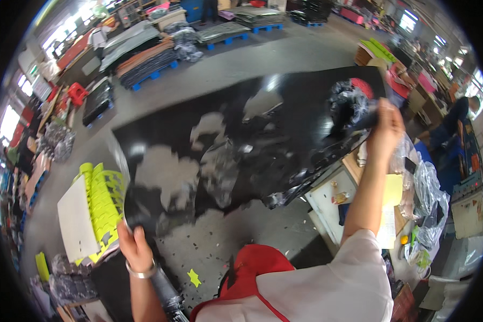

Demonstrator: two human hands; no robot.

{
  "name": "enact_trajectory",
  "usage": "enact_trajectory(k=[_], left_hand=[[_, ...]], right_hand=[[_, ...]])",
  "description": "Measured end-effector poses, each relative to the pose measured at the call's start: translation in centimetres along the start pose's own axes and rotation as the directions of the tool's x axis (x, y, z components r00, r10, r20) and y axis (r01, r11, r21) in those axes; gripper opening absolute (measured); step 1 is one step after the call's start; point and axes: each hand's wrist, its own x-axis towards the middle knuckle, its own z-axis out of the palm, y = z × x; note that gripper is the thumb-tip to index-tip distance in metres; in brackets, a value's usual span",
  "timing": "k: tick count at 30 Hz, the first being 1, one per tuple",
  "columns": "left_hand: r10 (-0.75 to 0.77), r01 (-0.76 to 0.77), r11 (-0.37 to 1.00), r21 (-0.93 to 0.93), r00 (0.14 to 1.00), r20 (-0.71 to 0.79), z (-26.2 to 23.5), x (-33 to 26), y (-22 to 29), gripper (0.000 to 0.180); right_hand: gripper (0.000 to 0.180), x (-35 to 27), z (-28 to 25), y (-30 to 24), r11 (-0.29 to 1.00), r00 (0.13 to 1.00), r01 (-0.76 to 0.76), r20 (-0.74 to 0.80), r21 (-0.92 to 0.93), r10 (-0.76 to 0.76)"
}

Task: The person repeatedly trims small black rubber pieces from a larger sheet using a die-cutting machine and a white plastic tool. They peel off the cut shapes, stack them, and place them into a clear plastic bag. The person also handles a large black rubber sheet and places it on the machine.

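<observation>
A large glossy black plastic sheet is stretched out in front of me between my two hands. It has ragged gaps showing the grey floor, and its near edge is torn and crumpled. My left hand, with a bracelet at the wrist, is closed on the sheet's near left corner. My right hand is raised and wrapped round the far right end. Close to that hand, a bunched clump of clear and dark film with a red round thing shows at the sheet.
Left of the sheet stands a stack of lime-green cut sheets with a white board. A cabinet and clear plastic bags are at right. Pallets of stacked sheets line the far floor. Another person works far right.
</observation>
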Motion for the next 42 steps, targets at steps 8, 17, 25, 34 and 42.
enact_trajectory(k=[8, 17, 25, 34, 42], left_hand=[[0.043, -0.051, 0.998, 0.023, 0.964, 0.262, 21.7, 14.6, -8.3, 0.025], [-0.72, 0.477, 0.689, 0.545, 0.372, 0.585, 17.4, -14.6, -31.1, 0.038], [-0.859, 0.825, -0.4, -0.4, -0.489, -0.15, -9.4, -43.0, -30.2, 0.017], [-0.799, 0.55, -0.424, -0.719, -0.601, 0.012, -9.5, -54.5, -35.8, 0.017], [-0.541, 0.662, -0.513, -0.546, -0.744, -0.393, -10.4, -61.5, -51.8, 0.031]], right_hand=[[0.014, -5.5, -12.5, 1.7, 0.605, 0.885, 0.256, -0.07, -0.754, -0.461], [0.044, -35.2, -13.0, 13.9, 0.48, -0.416, 0.332, 0.33, -0.812, 0.847], [0.04, -39.9, -0.4, 16.1, 0.58, -0.281, 0.361, 0.508, -0.73, 0.814], [0.041, -53.2, 7.6, 14.0, 0.653, -0.544, 0.515, 0.376, -0.556, 0.75], [0.036, -60.0, 12.9, 8.6, 0.453, -0.62, 0.596, -0.022, -0.663, 0.784]])
